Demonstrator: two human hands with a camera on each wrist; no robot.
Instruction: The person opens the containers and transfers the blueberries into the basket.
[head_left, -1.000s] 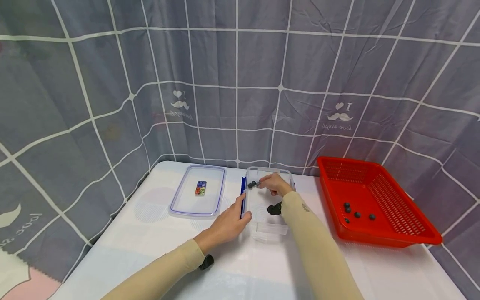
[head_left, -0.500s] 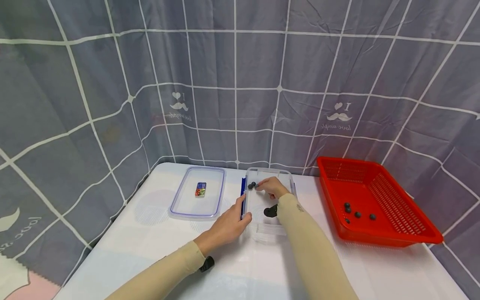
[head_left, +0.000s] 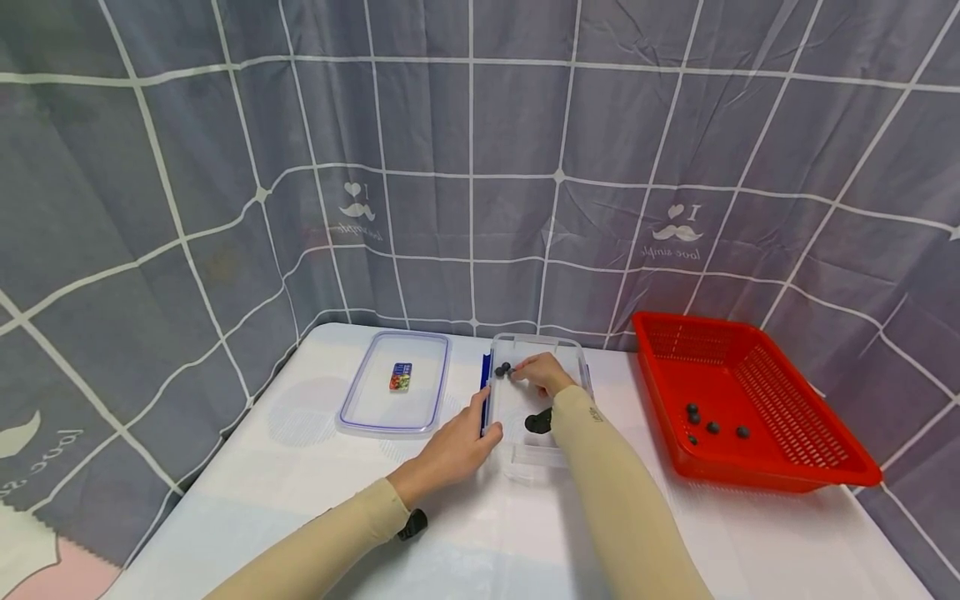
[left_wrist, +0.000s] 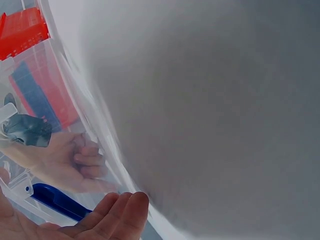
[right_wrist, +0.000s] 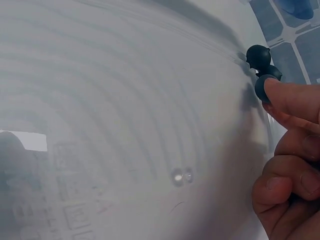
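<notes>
My right hand (head_left: 549,375) reaches into a clear plastic food container (head_left: 517,400), at its far left corner. Its thumb and index finger pinch a blueberry (right_wrist: 260,90), seen in the right wrist view, while the other fingers are curled in. Two more blueberries (right_wrist: 258,57) sit against that one in the corner. Outside the container, my left hand (head_left: 453,446) rests along its left side by the blue latch (head_left: 486,371). The left wrist view has those fingers (left_wrist: 132,212) mostly straight beside the latch. The container wall stands between the two hands.
To the left lies the container's clear lid (head_left: 375,400), blue-edged, with a colourful label (head_left: 401,377). On the right stands a red plastic basket (head_left: 720,375) holding several blueberries (head_left: 712,427). A grey checked curtain (head_left: 517,217) hangs behind the white-covered table (head_left: 487,533).
My right hand has moved slightly left, bringing the pinched blueberry up to the other two in the corner. The left hand keeps its place.
</notes>
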